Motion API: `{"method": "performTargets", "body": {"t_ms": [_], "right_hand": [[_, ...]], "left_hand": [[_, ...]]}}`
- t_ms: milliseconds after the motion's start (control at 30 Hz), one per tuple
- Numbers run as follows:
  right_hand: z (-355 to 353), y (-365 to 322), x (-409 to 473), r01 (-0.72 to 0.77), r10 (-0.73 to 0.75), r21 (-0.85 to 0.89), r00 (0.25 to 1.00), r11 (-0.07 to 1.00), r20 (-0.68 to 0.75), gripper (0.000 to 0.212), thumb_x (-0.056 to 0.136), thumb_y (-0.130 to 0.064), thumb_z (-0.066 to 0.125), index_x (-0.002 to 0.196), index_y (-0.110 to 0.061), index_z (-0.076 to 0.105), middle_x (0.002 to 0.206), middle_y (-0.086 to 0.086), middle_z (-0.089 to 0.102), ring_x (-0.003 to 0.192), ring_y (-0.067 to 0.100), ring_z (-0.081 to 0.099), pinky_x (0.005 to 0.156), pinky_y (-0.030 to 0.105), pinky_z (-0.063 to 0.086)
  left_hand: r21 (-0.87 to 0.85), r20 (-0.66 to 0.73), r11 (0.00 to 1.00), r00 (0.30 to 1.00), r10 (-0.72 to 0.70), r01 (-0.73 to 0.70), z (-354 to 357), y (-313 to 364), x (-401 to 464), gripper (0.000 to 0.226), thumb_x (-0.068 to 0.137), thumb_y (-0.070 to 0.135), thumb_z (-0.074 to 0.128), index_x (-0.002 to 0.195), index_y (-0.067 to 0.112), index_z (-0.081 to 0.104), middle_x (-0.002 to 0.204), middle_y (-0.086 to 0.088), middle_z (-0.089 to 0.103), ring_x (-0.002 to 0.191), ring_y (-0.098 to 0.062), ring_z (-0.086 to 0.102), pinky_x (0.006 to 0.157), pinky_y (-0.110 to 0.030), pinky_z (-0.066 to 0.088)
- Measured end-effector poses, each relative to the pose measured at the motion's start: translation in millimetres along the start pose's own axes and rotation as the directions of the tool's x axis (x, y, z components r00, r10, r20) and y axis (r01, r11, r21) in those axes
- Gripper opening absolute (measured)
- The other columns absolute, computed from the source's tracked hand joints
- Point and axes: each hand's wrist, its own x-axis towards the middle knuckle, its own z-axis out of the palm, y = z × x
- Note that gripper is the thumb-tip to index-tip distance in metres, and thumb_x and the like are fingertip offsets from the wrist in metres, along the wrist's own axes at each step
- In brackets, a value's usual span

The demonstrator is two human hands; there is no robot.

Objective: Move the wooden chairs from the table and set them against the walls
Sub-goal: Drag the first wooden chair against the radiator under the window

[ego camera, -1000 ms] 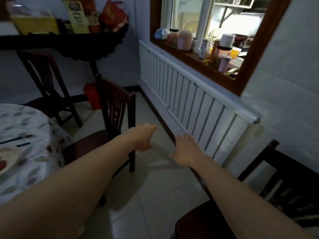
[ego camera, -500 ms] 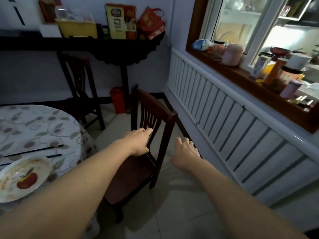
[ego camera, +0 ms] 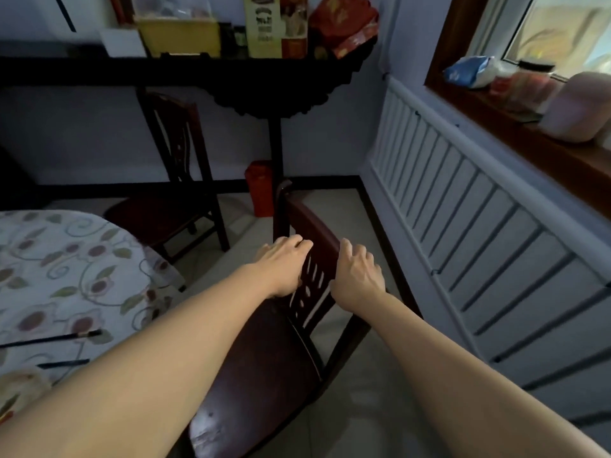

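Observation:
A dark wooden chair (ego camera: 264,375) stands just ahead of me, between the round table (ego camera: 66,266) and the radiator, with its slatted back (ego camera: 314,223) turned away from the table. My left hand (ego camera: 284,264) curls its fingers over the left part of the top rail. My right hand (ego camera: 355,274) grips the same rail at its right end. A second wooden chair (ego camera: 175,153) stands farther back, under the dark console shelf by the far wall.
The table wears a floral cloth, with black chopsticks (ego camera: 49,338) and a plate (ego camera: 16,391) on it. A white radiator (ego camera: 479,226) runs along the right wall under a sill with jars. A red bin (ego camera: 261,186) stands beside the shelf's leg.
Both hands have moved forward from mid-air and closed on the chair's top rail. The view has turned left and drawn closer to the chair.

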Motion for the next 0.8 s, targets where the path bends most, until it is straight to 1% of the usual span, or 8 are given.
{"method": "performTargets", "body": {"t_ms": [133, 267, 333, 433, 533, 600, 667, 800], "right_hand": [[9, 11, 51, -0.031, 0.031, -0.017, 0.999, 0.999, 0.039, 0.073, 0.085, -0.019, 0.060, 0.142, -0.013, 0.016, 0.134, 0.018, 0.039, 0.121, 0.031, 0.043, 0.096, 0.040, 0.040], [27, 15, 82, -0.074, 0.075, -0.016, 0.996, 0.997, 0.044, 0.058, 0.088, -0.019, 0.059, 0.135, -0.012, 0.026, 0.120, 0.013, 0.055, 0.105, 0.028, 0.059, 0.071, 0.033, 0.044], [35, 16, 89, -0.083, 0.085, -0.061, 0.996, 0.995, 0.016, 0.045, 0.089, -0.021, 0.059, 0.126, -0.013, 0.034, 0.110, 0.010, 0.062, 0.096, 0.026, 0.063, 0.064, 0.032, 0.041], [46, 11, 91, -0.137, 0.133, -0.092, 0.990, 0.986, -0.047, 0.030, 0.091, -0.026, 0.058, 0.114, -0.014, 0.042, 0.104, 0.007, 0.066, 0.091, 0.023, 0.065, 0.063, 0.030, 0.040], [55, 6, 91, -0.193, 0.184, -0.062, 0.975, 0.979, -0.123, 0.019, 0.094, -0.026, 0.053, 0.106, -0.014, 0.043, 0.099, 0.006, 0.067, 0.086, 0.022, 0.065, 0.061, 0.030, 0.039], [58, 4, 87, -0.202, 0.193, -0.050, 0.969, 0.978, -0.152, 0.016, 0.096, -0.025, 0.051, 0.106, -0.014, 0.043, 0.098, 0.006, 0.067, 0.085, 0.022, 0.065, 0.060, 0.030, 0.039], [58, 4, 79, -0.208, 0.199, -0.038, 0.966, 0.977, -0.162, 0.016, 0.095, -0.024, 0.051, 0.106, -0.014, 0.044, 0.097, 0.006, 0.067, 0.084, 0.023, 0.065, 0.058, 0.031, 0.038], [52, 5, 57, -0.227, 0.227, 0.017, 0.966, 0.974, -0.119, 0.025, 0.091, -0.029, 0.057, 0.109, -0.016, 0.045, 0.095, 0.005, 0.064, 0.083, 0.023, 0.062, 0.059, 0.032, 0.039]], "left_hand": [[-0.026, -0.045, 1.000, 0.999, 0.015, -0.016, 4, -2, 54, 0.088, 0.079, -0.006, 0.057, 0.147, 0.021, 0.008, 0.158, -0.001, 0.007, 0.144, -0.022, 0.008, 0.112, -0.047, 0.018], [0.084, -0.061, 0.995, 0.996, 0.062, -0.057, 14, -6, 100, 0.092, 0.075, -0.009, 0.058, 0.147, 0.022, 0.010, 0.158, -0.001, 0.006, 0.145, -0.020, 0.002, 0.114, -0.047, 0.014], [0.156, -0.038, 0.984, 0.995, 0.094, -0.087, 19, -10, 117, 0.087, 0.076, -0.007, 0.060, 0.146, 0.020, 0.016, 0.158, -0.003, 0.010, 0.145, -0.021, 0.003, 0.113, -0.049, 0.014], [0.256, -0.044, 0.953, 0.983, 0.179, -0.162, 25, -20, 135, 0.076, 0.078, -0.001, 0.062, 0.142, 0.017, 0.026, 0.155, -0.005, 0.021, 0.145, -0.022, 0.007, 0.113, -0.050, 0.014], [0.305, -0.080, 0.925, 0.962, 0.261, -0.226, 24, -33, 153, 0.056, 0.080, 0.001, 0.057, 0.131, 0.015, 0.040, 0.140, -0.006, 0.043, 0.138, -0.023, 0.026, 0.111, -0.048, 0.017], [0.378, -0.111, 0.881, 0.931, 0.349, -0.285, 23, -41, 161, 0.036, 0.084, 0.001, 0.049, 0.117, 0.016, 0.048, 0.118, -0.004, 0.056, 0.121, -0.023, 0.045, 0.106, -0.042, 0.023], [0.471, -0.086, 0.787, 0.867, 0.490, -0.398, 20, -45, 164, 0.023, 0.088, 0.005, 0.045, 0.107, 0.016, 0.053, 0.105, -0.002, 0.060, 0.105, -0.021, 0.054, 0.094, -0.035, 0.032], [0.526, 0.034, 0.622, 0.745, 0.666, -0.580, 11, -40, 160, 0.016, 0.089, 0.012, 0.048, 0.100, 0.017, 0.058, 0.100, -0.001, 0.063, 0.097, -0.022, 0.059, 0.079, -0.034, 0.041]]}}
